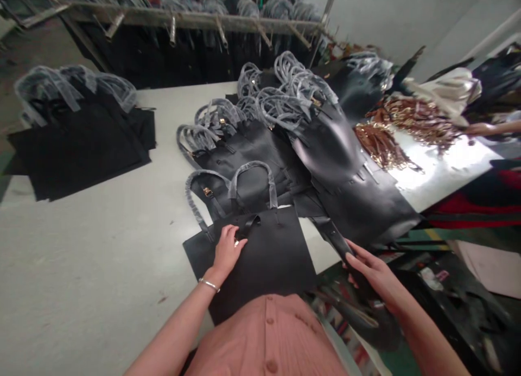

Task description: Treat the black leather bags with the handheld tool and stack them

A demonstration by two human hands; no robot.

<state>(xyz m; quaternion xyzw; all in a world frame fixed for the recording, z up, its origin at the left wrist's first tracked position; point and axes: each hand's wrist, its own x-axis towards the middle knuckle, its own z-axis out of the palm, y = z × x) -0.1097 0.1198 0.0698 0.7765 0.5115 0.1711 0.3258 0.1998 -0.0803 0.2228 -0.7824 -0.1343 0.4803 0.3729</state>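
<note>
Black tote [280,256] lies flat on the worktop [101,256], right in front of the wearer, top edge away from the body. Left grip [228,251] is over its upper part: thumb and forefinger curled in at a small shiny fitting [236,243], just beside a short black loop [253,221]. Can't tell if it's pinched or only touched. Right grip [368,270] is off the tote's right side, thumb on top and fingers below, clamped on a black strap [336,237] that slants up toward the bag pile.

Tote contents: can't tell, front face only. Two plastic-wrapped handles [254,167] stand up at its top edge. Next layer out, a black bag with a gold clasp [208,192] sits just beyond, partly covered.

Past that, a big overlapping pile of black bags [334,148], handles in clear wrap; insides hidden. Right of the pile: brown straps with gold-coloured hardware [380,148], heaped loose. Another person's hand [482,128] is near them at the right edge.

Well apart on the left, a separate black bag stack [85,142], handles also wrapped. Behind the worktop, a metal rack [195,19] with protruding pegs and more wrapped handles along it.
</note>
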